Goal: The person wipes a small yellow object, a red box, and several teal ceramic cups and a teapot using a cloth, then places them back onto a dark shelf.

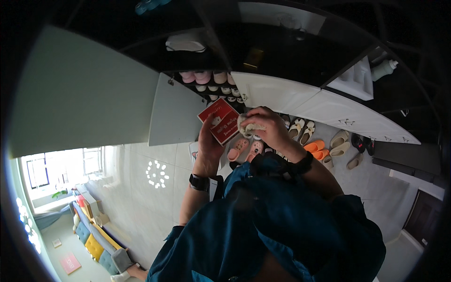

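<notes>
My left hand [209, 145] grips a flat red box [225, 123] that bears writing and a small picture. It is tilted, with my thumb on its face. In my right hand [269, 127] a crumpled pale cloth [246, 126] is bunched, close against the box's right edge. Beyond the box, an open cabinet door [176, 109] swings out on the left. Several pairs of shoes [202, 77] line the shelves inside. Below my hands, pink clogs [238, 149] with small charms stand on the floor, partly hidden by my right arm.
White cabinet doors [282, 93] run to the right under a dark counter [282, 53]. Orange slippers [315, 146], beige slippers [340, 139] and other shoes stand along the tiled floor [148, 197]. A white tray [356, 81] and a bottle [384, 69] sit at right. A sofa with cushions [94, 246] lies far left.
</notes>
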Available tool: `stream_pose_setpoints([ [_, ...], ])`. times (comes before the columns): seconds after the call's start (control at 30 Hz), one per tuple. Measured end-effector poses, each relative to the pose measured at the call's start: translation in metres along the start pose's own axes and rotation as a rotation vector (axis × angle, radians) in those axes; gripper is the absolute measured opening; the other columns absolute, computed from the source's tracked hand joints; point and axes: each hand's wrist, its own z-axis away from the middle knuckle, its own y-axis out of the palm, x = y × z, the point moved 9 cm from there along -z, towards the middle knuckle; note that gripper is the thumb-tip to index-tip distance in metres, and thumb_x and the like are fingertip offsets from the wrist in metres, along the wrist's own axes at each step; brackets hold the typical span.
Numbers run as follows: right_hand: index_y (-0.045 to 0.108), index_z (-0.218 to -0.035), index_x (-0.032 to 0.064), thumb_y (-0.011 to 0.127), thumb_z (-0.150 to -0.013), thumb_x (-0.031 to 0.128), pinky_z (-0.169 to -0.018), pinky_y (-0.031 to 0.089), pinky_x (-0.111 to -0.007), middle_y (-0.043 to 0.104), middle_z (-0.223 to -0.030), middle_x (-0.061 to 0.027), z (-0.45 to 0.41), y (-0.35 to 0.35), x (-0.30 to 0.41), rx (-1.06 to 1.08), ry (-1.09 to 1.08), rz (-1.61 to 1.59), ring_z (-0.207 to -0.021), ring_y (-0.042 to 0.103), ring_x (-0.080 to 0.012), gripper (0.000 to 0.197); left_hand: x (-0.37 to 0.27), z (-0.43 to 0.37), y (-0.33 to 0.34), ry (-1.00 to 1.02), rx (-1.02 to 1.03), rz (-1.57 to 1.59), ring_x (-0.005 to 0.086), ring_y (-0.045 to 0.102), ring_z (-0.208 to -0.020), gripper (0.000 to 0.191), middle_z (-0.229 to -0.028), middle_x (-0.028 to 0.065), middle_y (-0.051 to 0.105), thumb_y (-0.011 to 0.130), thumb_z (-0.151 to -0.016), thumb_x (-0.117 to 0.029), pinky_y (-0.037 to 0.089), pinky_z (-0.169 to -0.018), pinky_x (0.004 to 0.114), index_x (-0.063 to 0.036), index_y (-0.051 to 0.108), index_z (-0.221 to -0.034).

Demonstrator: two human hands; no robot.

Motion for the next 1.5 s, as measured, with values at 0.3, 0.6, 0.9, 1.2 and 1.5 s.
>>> stream_pose_setpoints([
  [0.3, 0.062, -0.106, 0.0029, 0.065, -0.084, 0.006, -0.082, 0.049, -0.03, 0.064, -0.104, -0.0096, 0.062, -0.087, -0.104, -0.397, 0.519, -0.103, -0.096, 0.063, -0.0211, 0.023, 0.052, -0.117, 0.032, -0.111, -0.046, -0.327, 0.0307, 0.061, -0.1, 0.034, -0.114, 0.0176, 0.059, 0.051, -0.092, -0.018, 0.054, -0.084, 0.041, 0.0, 0.048, -0.121],
  [0.6, 0.062, -0.108, 0.0022, 0.066, -0.084, 0.012, -0.079, 0.051, -0.029, 0.066, -0.106, -0.0101, 0.102, -0.129, -0.132, -0.482, 0.678, -0.206, -0.094, 0.063, -0.018, 0.026, 0.098, -0.292, -0.002, -0.032, -0.219, -1.073, 0.0235, 0.064, -0.068, 0.03, -0.081, 0.0118, 0.066, 0.066, -0.082, -0.028, 0.048, -0.056, 0.04, -0.0017, 0.063, -0.096],
  [0.9, 0.061, -0.112, 0.0042, 0.068, -0.086, 0.021, -0.066, 0.05, -0.028, 0.065, -0.097, -0.0083, 0.111, -0.149, -0.145, -0.452, 0.654, -0.19, -0.079, 0.061, -0.0123, 0.032, 0.075, -0.304, 0.067, 0.298, -0.35, -1.419, 0.0357, 0.064, -0.083, 0.034, -0.088, 0.0187, 0.067, 0.065, -0.078, -0.036, 0.051, -0.071, 0.046, -0.0073, 0.068, -0.096],
  [1.2, 0.062, -0.108, 0.0017, 0.068, -0.082, 0.01, -0.069, 0.047, -0.021, 0.062, -0.093, -0.0016, 0.077, -0.135, -0.14, -0.329, 0.683, -0.261, -0.077, 0.056, -0.0073, 0.028, 0.077, -0.327, 0.073, 0.188, -0.173, -1.527, 0.0304, 0.062, -0.088, 0.051, -0.116, 0.0168, 0.06, 0.056, -0.09, -0.018, 0.053, -0.069, 0.045, -0.0165, 0.042, -0.139],
  [1.5, 0.059, -0.111, 0.0012, 0.067, -0.084, 0.009, -0.08, 0.046, -0.026, 0.062, -0.104, -0.0059, 0.013, -0.125, -0.134, -0.223, 0.518, -0.021, -0.09, 0.056, -0.0122, 0.029, 0.048, -0.222, 0.062, 0.497, 0.005, -0.996, 0.0242, 0.067, -0.086, 0.03, -0.096, 0.0089, 0.07, 0.064, -0.076, -0.007, 0.053, -0.073, 0.034, -0.0074, 0.067, -0.106],
])
